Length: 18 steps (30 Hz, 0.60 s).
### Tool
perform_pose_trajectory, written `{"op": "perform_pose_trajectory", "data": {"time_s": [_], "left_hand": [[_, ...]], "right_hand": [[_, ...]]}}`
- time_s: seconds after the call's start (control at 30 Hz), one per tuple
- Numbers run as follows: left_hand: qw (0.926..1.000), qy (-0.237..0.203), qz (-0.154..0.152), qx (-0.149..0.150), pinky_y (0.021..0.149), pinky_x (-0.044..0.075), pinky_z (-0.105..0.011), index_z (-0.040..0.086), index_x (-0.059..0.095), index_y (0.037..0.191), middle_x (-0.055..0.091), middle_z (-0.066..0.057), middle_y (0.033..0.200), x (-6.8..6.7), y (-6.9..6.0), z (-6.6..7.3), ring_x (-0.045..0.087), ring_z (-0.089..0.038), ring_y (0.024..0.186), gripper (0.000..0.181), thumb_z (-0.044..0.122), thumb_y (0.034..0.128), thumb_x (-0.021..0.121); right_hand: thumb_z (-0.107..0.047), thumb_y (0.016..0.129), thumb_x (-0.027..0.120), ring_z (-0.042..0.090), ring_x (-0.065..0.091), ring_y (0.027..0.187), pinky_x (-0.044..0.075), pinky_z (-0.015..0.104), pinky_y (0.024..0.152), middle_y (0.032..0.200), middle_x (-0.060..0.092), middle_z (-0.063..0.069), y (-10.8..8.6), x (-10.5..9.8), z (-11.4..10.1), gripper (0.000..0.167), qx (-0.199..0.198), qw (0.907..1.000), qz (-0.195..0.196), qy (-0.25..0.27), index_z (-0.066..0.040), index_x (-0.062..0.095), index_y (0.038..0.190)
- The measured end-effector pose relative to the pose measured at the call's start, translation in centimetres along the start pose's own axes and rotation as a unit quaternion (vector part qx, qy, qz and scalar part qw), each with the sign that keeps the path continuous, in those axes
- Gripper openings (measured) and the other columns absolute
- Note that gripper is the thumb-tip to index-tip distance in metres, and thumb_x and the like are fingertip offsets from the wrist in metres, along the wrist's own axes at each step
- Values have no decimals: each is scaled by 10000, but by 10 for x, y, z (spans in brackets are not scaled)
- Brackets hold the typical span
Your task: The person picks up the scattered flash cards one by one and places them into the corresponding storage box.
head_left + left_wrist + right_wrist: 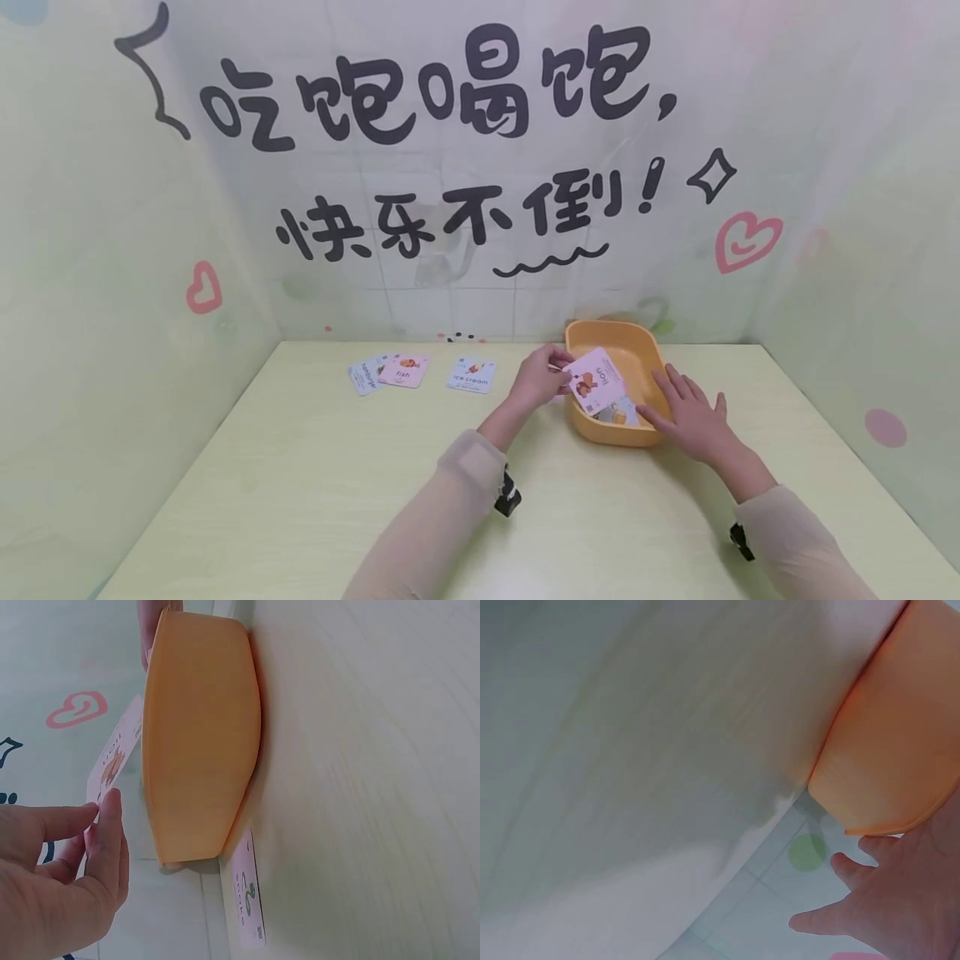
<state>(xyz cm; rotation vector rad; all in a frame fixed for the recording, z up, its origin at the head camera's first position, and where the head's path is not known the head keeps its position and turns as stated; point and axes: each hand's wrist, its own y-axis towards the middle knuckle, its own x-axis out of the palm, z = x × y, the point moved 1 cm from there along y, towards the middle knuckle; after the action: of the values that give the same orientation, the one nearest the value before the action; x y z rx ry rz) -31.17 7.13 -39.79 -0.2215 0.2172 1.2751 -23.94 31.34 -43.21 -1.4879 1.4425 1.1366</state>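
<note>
Between thumb and fingers, my left hand pinches a pink picture card marked "lion" by its edge, over the left side of an orange bin. In the left wrist view the lion card is tilted beside the bin's rim. Another card with a picture lies inside the bin, partly covered by the lion card. My right hand rests on the bin's right rim, its fingers spread and fairly straight. Next to the bin's left side, a pink "snake" card lies on the table.
Farther left on the table lie a pink "fish" card overlapping a blue "hamburger" card, and a blue "ice cream" card apart from them. A printed curtain wall stands close behind the bin.
</note>
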Motion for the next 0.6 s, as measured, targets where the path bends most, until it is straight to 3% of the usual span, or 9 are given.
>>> {"op": "perform_pose_trajectory", "data": {"time_s": [0.33, 0.6], "left_hand": [[9997, 49, -226, 66, 647, 590, -183, 15, 637, 1121, 643, -105, 1051, 9, -1, -3, 628, -135, 771, 235, -72, 903, 622], [9991, 238, -343, 72, 708, 619, -250, 15, 643, 1111, 634, -93, 1022, 9, -4, -3, 627, -131, 745, 212, -54, 912, 632]], "right_hand": [[-606, 968, 467, 521, 175, 1445, 41, 871, 1045, 1625, 160, 276, -2, -1, -2, 865, -12, 10000, 24, 14, -16, 244, 1559], [-600, 968, 469, 523, 181, 1440, 49, 873, 1042, 1622, 162, 282, -2, -1, -2, 862, -20, 10000, 19, 0, -11, 250, 1557]]}}
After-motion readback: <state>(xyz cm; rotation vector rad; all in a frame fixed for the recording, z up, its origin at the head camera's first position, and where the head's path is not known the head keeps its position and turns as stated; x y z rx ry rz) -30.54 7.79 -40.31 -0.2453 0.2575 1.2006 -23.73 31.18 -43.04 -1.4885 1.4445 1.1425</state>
